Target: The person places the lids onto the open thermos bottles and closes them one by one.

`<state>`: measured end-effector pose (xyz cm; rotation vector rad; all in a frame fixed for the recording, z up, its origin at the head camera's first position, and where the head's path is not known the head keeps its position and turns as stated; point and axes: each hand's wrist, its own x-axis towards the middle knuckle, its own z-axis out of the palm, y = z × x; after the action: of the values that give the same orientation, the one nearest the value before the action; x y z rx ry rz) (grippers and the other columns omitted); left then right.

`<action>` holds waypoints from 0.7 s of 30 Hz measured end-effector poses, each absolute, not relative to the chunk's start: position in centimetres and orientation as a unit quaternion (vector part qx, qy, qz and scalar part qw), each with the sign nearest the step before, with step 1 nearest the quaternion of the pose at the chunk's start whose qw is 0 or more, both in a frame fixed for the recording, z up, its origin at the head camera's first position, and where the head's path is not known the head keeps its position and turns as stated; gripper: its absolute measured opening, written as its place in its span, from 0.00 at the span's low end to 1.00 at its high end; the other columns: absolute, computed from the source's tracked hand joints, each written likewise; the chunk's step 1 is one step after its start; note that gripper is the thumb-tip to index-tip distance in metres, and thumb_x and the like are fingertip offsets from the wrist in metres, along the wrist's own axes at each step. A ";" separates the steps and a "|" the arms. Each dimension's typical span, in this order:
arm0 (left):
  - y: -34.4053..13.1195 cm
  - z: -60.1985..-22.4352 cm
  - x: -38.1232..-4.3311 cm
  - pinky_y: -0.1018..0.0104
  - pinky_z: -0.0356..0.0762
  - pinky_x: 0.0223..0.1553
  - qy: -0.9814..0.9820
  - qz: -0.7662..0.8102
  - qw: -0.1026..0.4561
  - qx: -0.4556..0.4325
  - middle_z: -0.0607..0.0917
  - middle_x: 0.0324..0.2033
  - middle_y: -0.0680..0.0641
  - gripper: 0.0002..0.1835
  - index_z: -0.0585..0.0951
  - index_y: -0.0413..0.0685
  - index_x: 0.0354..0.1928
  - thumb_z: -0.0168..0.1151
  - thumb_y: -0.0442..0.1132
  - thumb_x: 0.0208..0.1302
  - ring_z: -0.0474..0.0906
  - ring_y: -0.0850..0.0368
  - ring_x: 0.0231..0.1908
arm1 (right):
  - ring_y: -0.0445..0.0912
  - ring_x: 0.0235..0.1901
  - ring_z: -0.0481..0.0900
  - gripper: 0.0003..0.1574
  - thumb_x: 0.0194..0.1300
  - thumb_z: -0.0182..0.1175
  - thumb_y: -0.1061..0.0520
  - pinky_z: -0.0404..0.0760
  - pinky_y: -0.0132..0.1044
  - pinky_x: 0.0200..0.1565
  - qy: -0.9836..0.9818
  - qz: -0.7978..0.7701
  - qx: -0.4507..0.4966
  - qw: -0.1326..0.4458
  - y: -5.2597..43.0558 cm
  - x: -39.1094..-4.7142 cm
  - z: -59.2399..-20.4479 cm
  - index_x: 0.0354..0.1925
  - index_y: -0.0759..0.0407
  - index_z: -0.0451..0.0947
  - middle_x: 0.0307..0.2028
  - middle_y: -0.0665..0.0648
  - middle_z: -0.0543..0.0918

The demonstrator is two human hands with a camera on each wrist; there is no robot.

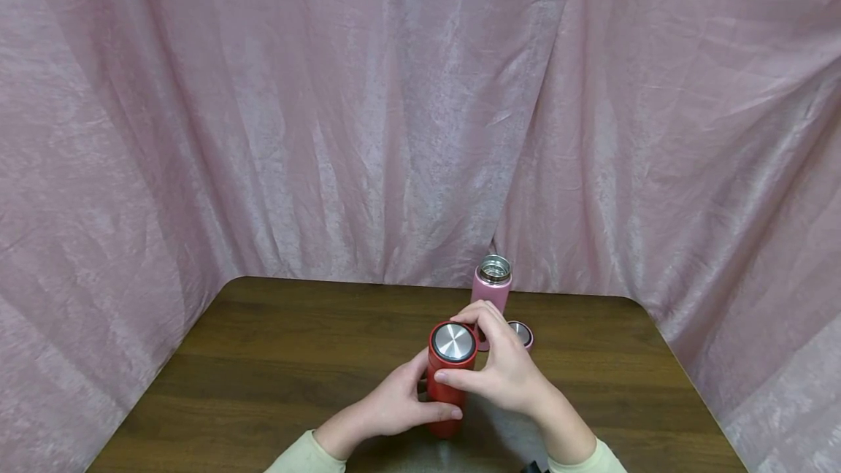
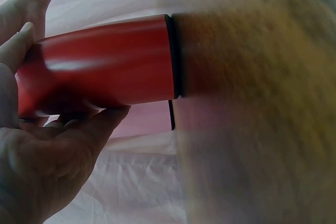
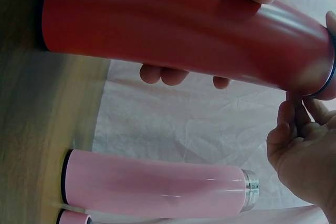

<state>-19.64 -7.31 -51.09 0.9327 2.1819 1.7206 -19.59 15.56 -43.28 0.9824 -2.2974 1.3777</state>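
A red vacuum flask [image 1: 450,395] stands upright near the front of the table, its lid [image 1: 455,342] on top with a brushed silver disc. My left hand [image 1: 394,401] grips the flask's body, thumb across the near side and fingers round the back. At the top, my right hand [image 1: 504,367] holds the lid between thumb and fingers. In the left wrist view, the base of the red flask [image 2: 115,61] is right at the tabletop. Behind it stands a pink flask [image 3: 157,182] with its bare steel mouth [image 1: 494,269] uncovered, partly hidden by my right hand.
The pink flask's lid [image 1: 522,333] lies on the wooden table [image 1: 315,334], just right of that flask, silver disc upward. Pink curtains [image 1: 368,130] hang behind the table's back edge and along both sides.
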 end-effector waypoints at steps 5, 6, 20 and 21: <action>-7.3 -51.1 -19.6 0.62 0.85 0.59 0.741 0.582 0.102 0.319 0.87 0.60 0.56 0.38 0.74 0.66 0.73 0.84 0.45 0.65 0.86 0.57 0.58 | 0.44 0.55 0.80 0.41 0.52 0.91 0.47 0.87 0.39 0.50 -0.798 0.480 0.335 0.146 15.4 -19.5 -43.3 0.58 0.43 0.78 0.54 0.45 0.80; -7.3 -51.1 -19.6 0.62 0.85 0.59 0.741 0.582 0.102 0.319 0.87 0.61 0.56 0.38 0.74 0.66 0.73 0.84 0.45 0.65 0.86 0.57 0.58 | 0.44 0.54 0.80 0.41 0.52 0.91 0.46 0.87 0.39 0.50 -0.799 0.478 0.334 0.148 15.4 -19.5 -43.3 0.58 0.43 0.78 0.53 0.45 0.80; -7.4 -51.1 -19.6 0.61 0.85 0.60 0.748 0.576 0.101 0.315 0.87 0.60 0.56 0.37 0.75 0.67 0.72 0.83 0.47 0.66 0.86 0.57 0.58 | 0.44 0.59 0.77 0.46 0.61 0.85 0.48 0.84 0.41 0.53 -0.788 0.462 0.389 0.122 16.3 -20.1 -43.4 0.72 0.45 0.76 0.60 0.47 0.78; -7.4 -51.1 -19.6 0.61 0.85 0.60 0.750 0.573 0.099 0.315 0.87 0.60 0.57 0.37 0.75 0.67 0.72 0.83 0.47 0.66 0.86 0.57 0.58 | 0.45 0.60 0.76 0.47 0.62 0.84 0.49 0.84 0.41 0.55 -0.781 0.466 0.400 0.112 16.4 -20.2 -43.5 0.74 0.45 0.75 0.61 0.48 0.78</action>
<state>-19.64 -7.38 -51.11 0.9315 2.2180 1.6959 -20.20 16.44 -43.47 1.1753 -2.2926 1.3691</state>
